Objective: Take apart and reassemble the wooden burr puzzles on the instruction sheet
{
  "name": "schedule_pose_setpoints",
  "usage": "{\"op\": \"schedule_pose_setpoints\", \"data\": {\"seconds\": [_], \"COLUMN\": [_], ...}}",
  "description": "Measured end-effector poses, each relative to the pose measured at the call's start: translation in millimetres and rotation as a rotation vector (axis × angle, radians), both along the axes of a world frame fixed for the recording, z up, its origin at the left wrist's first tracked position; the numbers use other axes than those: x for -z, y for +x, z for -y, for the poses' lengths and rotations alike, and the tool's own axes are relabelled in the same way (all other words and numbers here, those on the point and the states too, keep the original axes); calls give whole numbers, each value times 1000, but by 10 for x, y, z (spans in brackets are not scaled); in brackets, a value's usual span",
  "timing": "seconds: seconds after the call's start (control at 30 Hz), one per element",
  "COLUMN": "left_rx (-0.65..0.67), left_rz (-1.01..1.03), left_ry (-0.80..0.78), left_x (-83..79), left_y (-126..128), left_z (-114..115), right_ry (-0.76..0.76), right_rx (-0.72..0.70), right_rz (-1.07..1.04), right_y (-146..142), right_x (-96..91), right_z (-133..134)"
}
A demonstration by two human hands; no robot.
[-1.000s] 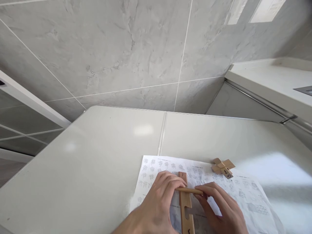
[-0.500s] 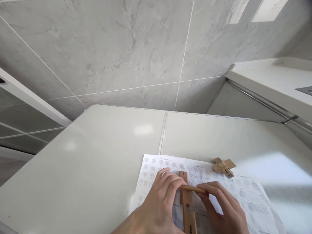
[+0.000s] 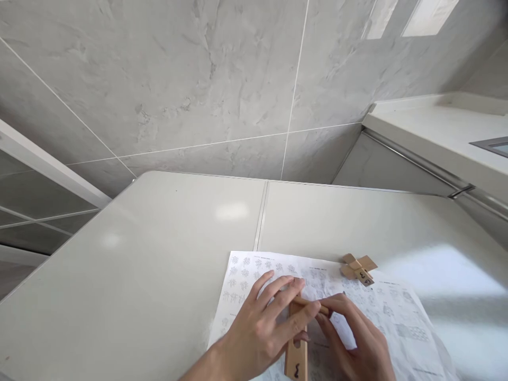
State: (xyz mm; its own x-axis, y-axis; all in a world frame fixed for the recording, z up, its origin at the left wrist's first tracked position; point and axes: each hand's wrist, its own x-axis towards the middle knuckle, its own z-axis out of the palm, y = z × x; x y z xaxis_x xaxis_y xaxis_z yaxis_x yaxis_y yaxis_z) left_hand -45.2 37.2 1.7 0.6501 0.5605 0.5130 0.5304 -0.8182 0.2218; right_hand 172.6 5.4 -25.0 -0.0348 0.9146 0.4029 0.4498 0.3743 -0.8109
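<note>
A long wooden puzzle bar (image 3: 296, 365) with a dark mark and a notch points toward me on the printed paper. My left hand (image 3: 265, 323) lies over its far part, fingers bent over the wood and the thumb tip along its right side. Another wooden piece beneath those fingers is mostly hidden. Across the bar lies a slim wooden stick (image 3: 323, 309), its right end pinched between the thumb and fingers of my right hand (image 3: 355, 333). The left index finger touches this stick. Farther right, a cross-shaped wooden assembly (image 3: 359, 269) with dark marks sits near the paper's back edge.
The printed sheet (image 3: 397, 317), covered in small drawings, lies on a pale glossy table (image 3: 151, 275) with a seam down its middle. Behind is a grey tiled wall (image 3: 178, 79). A white ledge (image 3: 436, 127) stands at the right, a white-framed panel (image 3: 51, 164) at the left.
My left index finger has moved right and forward over the stick, and the left fingers now cover more of the far wood. The marked bar has shifted slightly left. My right hand keeps its pinch.
</note>
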Motion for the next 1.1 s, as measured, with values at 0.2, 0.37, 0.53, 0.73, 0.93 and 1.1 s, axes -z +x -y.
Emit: {"op": "schedule_pose_setpoints", "data": {"seconds": [0.2,0.37,0.53,0.73,0.93,1.1], "left_rx": [30,66,122,121,118,109], "left_rz": [-1,17,12,-36,-86,-89], "left_ry": [102,110,105,91,86,76], "left_x": [38,19,-3,7,4,-34], "left_y": [5,5,0,-2,4,12], "left_z": [3,-10,-19,1,31,40], "right_ry": [-32,-27,-5,55,84,42], "right_rx": [-15,-6,9,51,14,9], "right_rz": [27,36,34,78,128,86], "right_y": [38,35,11,-15,0,-14], "right_x": [9,-20,-41,-26,-18,3], "right_z": [3,-12,-16,-18,-21,-1]}}
